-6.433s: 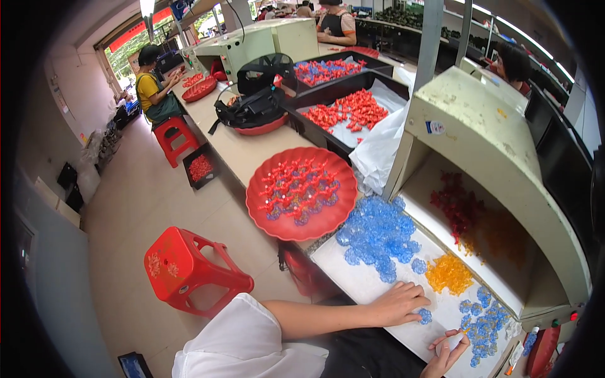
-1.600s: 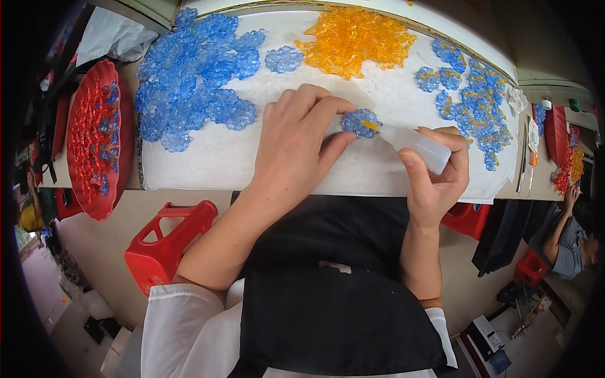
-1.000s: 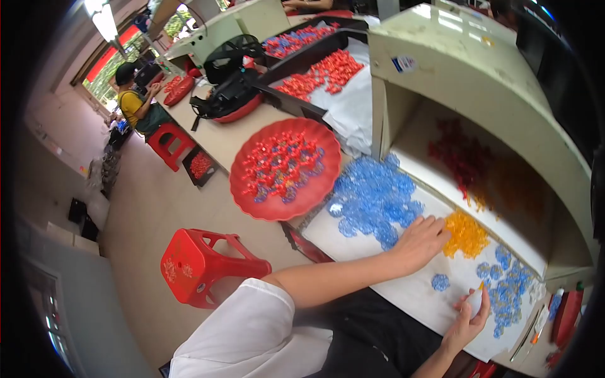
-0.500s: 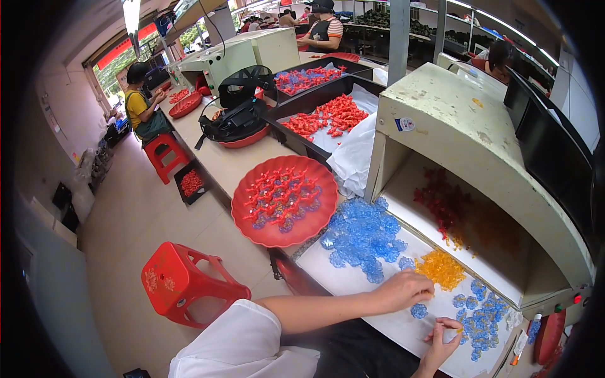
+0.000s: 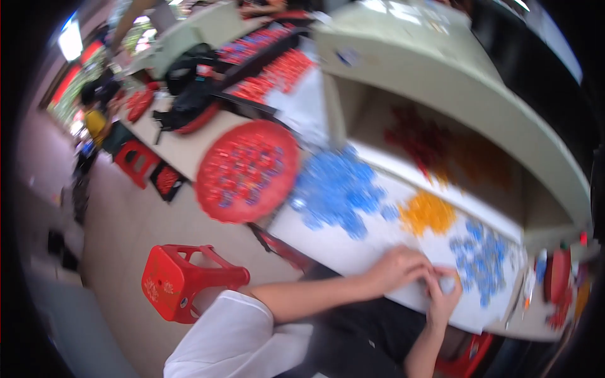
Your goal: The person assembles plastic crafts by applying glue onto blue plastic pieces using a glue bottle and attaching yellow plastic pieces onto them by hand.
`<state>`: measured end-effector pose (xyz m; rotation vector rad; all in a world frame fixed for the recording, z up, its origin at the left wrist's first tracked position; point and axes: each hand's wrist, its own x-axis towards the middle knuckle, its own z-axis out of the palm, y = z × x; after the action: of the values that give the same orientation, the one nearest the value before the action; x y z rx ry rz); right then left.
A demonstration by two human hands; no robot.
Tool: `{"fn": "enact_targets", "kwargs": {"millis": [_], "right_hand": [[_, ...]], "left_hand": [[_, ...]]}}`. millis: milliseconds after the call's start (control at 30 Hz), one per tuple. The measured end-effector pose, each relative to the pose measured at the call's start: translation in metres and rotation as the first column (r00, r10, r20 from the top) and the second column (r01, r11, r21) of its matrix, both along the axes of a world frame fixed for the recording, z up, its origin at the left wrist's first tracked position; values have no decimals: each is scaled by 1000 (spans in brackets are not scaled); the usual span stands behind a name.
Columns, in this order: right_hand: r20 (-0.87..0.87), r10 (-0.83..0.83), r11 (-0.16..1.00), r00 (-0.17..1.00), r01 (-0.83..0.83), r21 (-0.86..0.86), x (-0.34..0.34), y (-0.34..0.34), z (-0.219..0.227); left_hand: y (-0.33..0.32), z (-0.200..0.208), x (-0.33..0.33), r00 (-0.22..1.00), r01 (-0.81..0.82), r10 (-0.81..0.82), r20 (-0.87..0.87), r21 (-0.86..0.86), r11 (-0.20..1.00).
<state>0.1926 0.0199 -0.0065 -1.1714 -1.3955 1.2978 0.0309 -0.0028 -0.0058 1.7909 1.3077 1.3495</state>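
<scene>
Translucent blue plastic pieces [image 5: 337, 189], rounded and heaped together, lie near the middle of the frame on the white sheet [image 5: 353, 252] that covers part of the tan bench [image 5: 532, 326]. Just right of them sits a heap of small translucent orange plastic bits [image 5: 427, 213], and a looser group of paler blue pieces [image 5: 478, 261] spreads further right.

Both my hands meet over the sheet, right of centre in the lower half of the frame. The fingers of my left hand [image 5: 400, 269] are bent and come together with those of my right hand [image 5: 444, 295]; blur hides whether they pinch anything, so I cannot tell. On the right, thumb and fingers curl towards each other around a whitish patch [image 5: 447, 284], perhaps a small bottle, but I cannot tell how firmly I have hold of it.

I judge the step in hand to be fine fingertip work on one small part, done where the two hands join. To my mind the next move calls for a steady left hand and a light, measured touch from the right, kept clear of the paler group close by. The round red plate with a scalloped rim [image 5: 277, 196], left of centre, bears red and bluish pieces.
</scene>
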Motion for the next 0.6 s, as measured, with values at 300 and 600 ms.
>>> {"fn": "enact_targets", "kwargs": {"millis": [300,600], "right_hand": [[-54,40,998,998,-42,-49,-9,4,7],[-69,82,996,994,-85,-39,-3,-8,6]], "left_hand": [[5,12,-8,991,-33,55,124,-173,984],[-1,4,-8,992,-50,53,-113,26,998]]}}
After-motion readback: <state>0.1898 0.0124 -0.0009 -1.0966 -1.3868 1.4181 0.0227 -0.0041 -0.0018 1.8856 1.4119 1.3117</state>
